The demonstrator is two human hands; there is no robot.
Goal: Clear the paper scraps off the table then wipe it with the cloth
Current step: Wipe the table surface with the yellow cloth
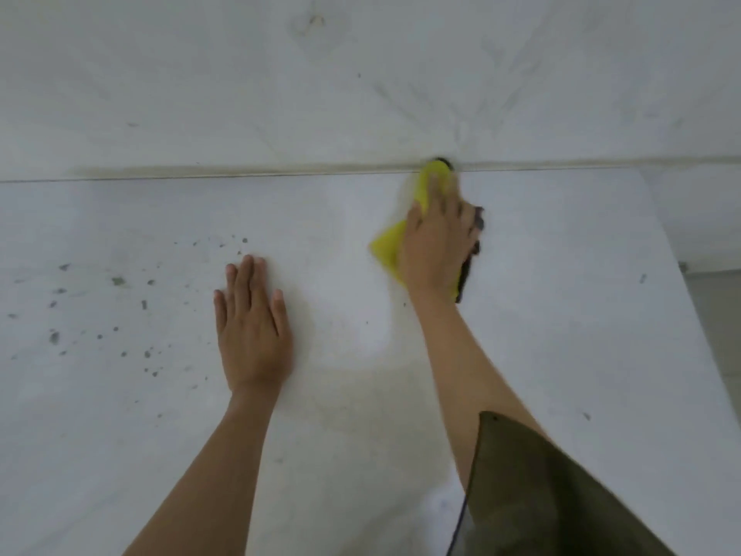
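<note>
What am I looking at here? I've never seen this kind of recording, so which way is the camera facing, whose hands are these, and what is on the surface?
There is no machine: a person wears one camera on the head, looking forward and down at their own two bare hands. The pale surface is a table, whose far edge meets a wall. The left hand lies flat on the table, fingers straight, holding nothing. The right hand presses a yellow cloth onto the table near that far edge; it is blurred, which suggests wiping. Small dark specks are scattered at the left. I see no paper scraps. The dark shape at the lower right is probably the person's clothing.
</note>
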